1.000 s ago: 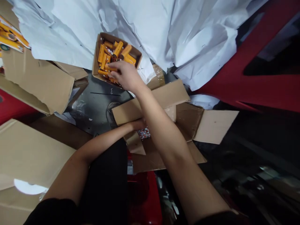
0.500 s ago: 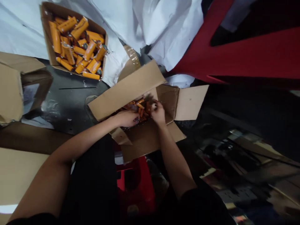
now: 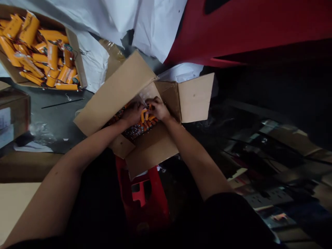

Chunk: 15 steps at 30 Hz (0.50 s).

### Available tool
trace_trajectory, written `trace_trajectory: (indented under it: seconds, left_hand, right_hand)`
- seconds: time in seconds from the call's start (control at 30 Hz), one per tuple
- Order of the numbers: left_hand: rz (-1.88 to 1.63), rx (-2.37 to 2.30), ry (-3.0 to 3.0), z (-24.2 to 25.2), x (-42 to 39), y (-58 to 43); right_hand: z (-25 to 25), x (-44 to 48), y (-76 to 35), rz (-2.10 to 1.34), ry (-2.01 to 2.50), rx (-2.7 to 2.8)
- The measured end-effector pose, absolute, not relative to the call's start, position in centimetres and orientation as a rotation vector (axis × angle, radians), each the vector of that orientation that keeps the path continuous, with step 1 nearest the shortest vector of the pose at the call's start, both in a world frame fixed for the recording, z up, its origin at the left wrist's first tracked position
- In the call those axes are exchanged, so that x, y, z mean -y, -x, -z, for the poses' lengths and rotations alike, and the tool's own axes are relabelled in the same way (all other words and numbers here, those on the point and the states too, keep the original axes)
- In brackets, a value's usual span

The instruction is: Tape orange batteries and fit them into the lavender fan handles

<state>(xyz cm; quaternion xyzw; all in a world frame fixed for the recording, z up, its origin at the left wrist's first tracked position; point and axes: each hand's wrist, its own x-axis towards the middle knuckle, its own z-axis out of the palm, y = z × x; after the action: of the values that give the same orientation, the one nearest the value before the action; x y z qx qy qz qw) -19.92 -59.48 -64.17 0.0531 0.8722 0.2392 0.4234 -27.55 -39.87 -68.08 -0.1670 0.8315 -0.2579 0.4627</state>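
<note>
Carton (image 3: 153, 150), open, with both hands inside. Orange-wrapped cylinders (image 3: 142, 116) lie between the left hand (image 3: 132, 114) and right hand (image 3: 159, 109); the one immediately right of the left hand has its long axis running roughly near to far. Whether either hand grips one cannot be told.

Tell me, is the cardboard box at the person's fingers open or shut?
The cardboard box is open: its flaps are spread apart, and orange pieces show inside, right by the fingers.
</note>
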Motion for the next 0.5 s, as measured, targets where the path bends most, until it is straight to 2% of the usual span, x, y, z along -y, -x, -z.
trace_trajectory:
  seconds: [0.07,0.17,0.3,0.37,0.5]
  left_hand:
    - [-0.561,-2.141,-0.071,64.3,59.1,19.5]
    - [-0.522,-2.104,0.001,64.2,58.5,19.2]
    - [-0.576,-2.103,0.103,63.8,58.4,19.3]
    - [-0.607,-2.074,0.182,63.9,58.4,19.4]
    - [-0.627,-2.122,0.203,65.4,58.1,19.2]
  right_hand:
    - [68.8,39.6,28.1,0.886,0.156,-1.976]
    - [68.2,39.5,26.2,0.982,-0.305,-1.750]
    - [65.5,38.9,23.2,0.998,-0.254,-1.741]
    - [64.2,38.8,23.1,0.882,-0.160,-1.930]
    - [62.4,40.0,24.5,0.199,0.001,-2.053]
